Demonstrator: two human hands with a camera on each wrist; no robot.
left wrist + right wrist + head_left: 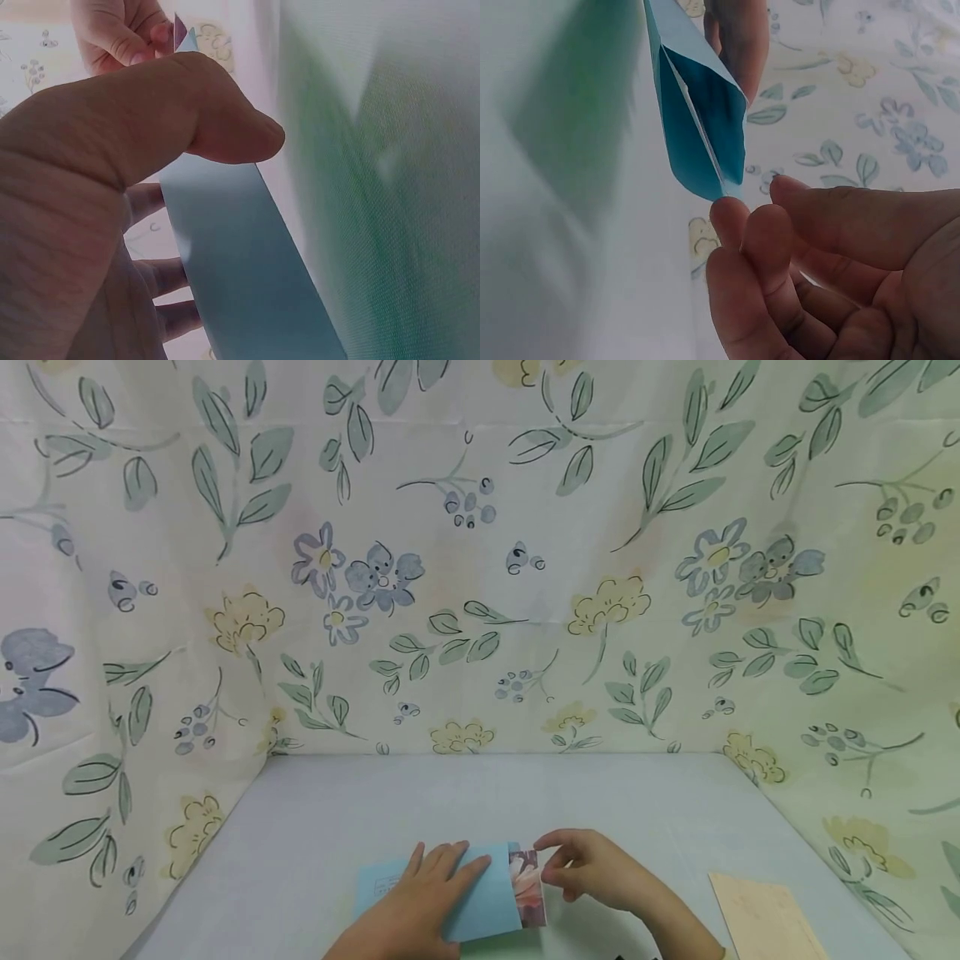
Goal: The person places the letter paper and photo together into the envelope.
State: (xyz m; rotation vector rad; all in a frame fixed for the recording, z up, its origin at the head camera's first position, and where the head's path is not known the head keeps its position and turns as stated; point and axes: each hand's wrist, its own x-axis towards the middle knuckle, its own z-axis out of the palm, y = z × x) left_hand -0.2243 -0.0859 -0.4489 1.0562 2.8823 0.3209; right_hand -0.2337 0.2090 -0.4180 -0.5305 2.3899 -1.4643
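In the head view a light-blue envelope (491, 893) is held tilted just above the table. My left hand (420, 902) grips it, fingers spread over the far face and thumb (232, 127) on the near face in the left wrist view. A card with a pink flower picture (528, 889) sticks out of its right end. The right wrist view shows the envelope's mouth (705, 127) gaping, with the card edge-on inside. My right hand (592, 868) is at the card's outer edge, fingers loosely bent, a fingertip against it; thumb and fingers stand apart.
A beige paper piece (768, 914) lies flat on the white table (495, 793) to the right. Cloth with leaves and flowers (480, 677) hangs behind and along both sides. Greenish colour shows on the surface under the envelope.
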